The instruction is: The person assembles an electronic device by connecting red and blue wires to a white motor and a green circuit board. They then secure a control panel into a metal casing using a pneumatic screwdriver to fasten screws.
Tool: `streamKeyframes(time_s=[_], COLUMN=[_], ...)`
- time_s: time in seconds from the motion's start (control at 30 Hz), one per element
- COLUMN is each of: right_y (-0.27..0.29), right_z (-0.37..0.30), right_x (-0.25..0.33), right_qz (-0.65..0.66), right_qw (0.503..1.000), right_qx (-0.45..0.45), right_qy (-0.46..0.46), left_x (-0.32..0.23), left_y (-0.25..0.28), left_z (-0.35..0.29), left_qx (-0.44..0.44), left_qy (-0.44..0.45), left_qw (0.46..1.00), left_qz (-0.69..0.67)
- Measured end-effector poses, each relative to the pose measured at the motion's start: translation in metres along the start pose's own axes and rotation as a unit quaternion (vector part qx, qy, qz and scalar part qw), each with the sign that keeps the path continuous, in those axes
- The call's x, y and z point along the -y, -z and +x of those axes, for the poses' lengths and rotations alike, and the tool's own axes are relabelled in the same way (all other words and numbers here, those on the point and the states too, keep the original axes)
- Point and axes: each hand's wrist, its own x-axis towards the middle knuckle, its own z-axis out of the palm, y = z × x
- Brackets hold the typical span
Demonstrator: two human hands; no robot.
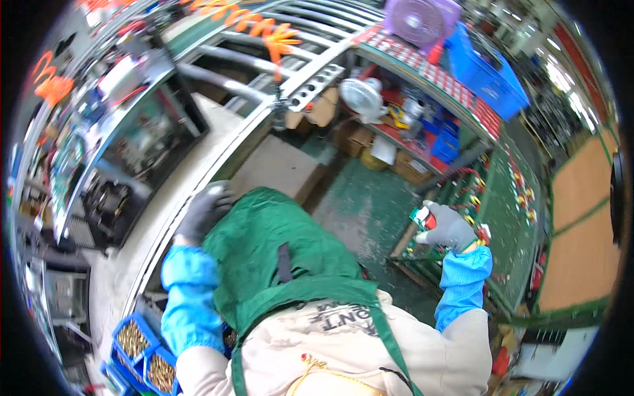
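Observation:
My right hand (449,229), in a grey glove, is closed around a small green, white and red part (422,218). It is held beside a green rack (505,244) that carries several small parts with red, yellow and white bits. Over at the left, my left hand (206,212), also gloved in grey, has its fingers curled next to the metal edge of the conveyor line (173,228). The undersides of those fingers are hidden, so I cannot make out whether anything is in them. My green apron (284,257) hangs between the two hands.
Blue bins (135,360) of brass-coloured pieces stand at lower left. Beyond the line sit black-framed units (142,145). Ahead, a shelf holds a white fan (362,99); a purple fan (416,21) and a blue crate (485,72) are above. Orange coiled hose (281,41) hangs over the rollers.

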Motion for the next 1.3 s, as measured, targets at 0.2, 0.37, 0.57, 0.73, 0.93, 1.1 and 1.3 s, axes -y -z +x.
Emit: streamKeyframes(time_s=[0.2, 0.37, 0.57, 0.73, 0.93, 1.1, 1.3], right_y=[-0.006, -0.008, -0.030, -0.046, -0.025, -0.013, 0.047], right_z=[0.042, 0.044, 0.039, 0.035, -0.005, 0.020, -0.051], right_x=[0.025, 0.026, 0.020, -0.033, -0.096, -0.173, -0.174], right_qz=[-0.129, -0.150, -0.033, -0.008, 0.061, 0.069, 0.031], right_qw=[0.984, 0.974, 0.983, 0.919, 0.900, 0.901, 0.891], right_qx=[-0.061, -0.016, 0.040, 0.003, -0.031, -0.052, -0.053], right_qy=[-0.102, -0.166, -0.179, -0.395, -0.430, -0.425, -0.451], left_x=[0.007, 0.020, 0.027, 0.026, 0.033, 0.038, 0.034], left_y=[-0.020, 0.008, 0.000, -0.001, 0.013, 0.014, 0.030], left_z=[0.013, 0.000, 0.012, 0.011, 0.018, 0.024, 0.016], left_qx=[0.112, 0.055, 0.051, 0.060, -0.014, -0.036, -0.062], left_qy=[-0.001, -0.008, 0.022, 0.029, 0.040, 0.036, 0.025], left_qw=[0.992, 0.998, 0.998, 0.998, 0.999, 0.999, 0.998], left_qz=[0.058, 0.026, 0.038, 0.014, -0.004, -0.008, -0.024])
